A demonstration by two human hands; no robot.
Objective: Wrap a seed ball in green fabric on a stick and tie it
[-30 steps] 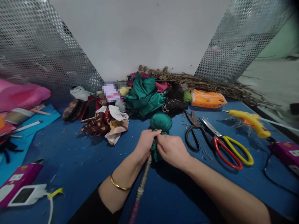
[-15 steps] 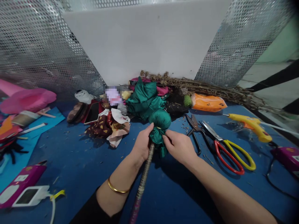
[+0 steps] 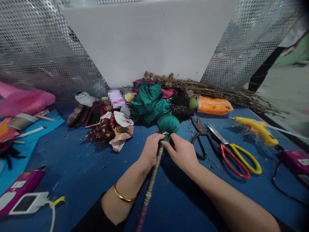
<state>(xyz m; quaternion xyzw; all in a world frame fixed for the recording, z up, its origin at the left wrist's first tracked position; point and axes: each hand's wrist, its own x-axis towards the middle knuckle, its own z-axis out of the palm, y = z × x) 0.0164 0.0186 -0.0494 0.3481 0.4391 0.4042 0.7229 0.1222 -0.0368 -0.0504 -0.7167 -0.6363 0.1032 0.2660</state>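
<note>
A stick wrapped in cord slants up from the lower edge of the view, topped by a round ball of green cloth. A pale tie circles the cloth just under the ball. My left hand is closed around the cloth neck and stick top from the left. From the right, my right hand pinches the gathered cloth below the ball, thumb across the stick. Most of the loose cloth end is hidden by my fingers. Behind the ball lies a heap of loose green fabric.
Right of my hands lie black-handled shears, scissors with red and yellow handles and a yellow glue gun. Dried stems and an orange packet are behind. Crumpled fabric scraps and a phone lie left.
My hands have drawn in closer around the cloth neck, covering the loose end that hung down. The green ball has shifted slightly right, and the view has moved a little.
</note>
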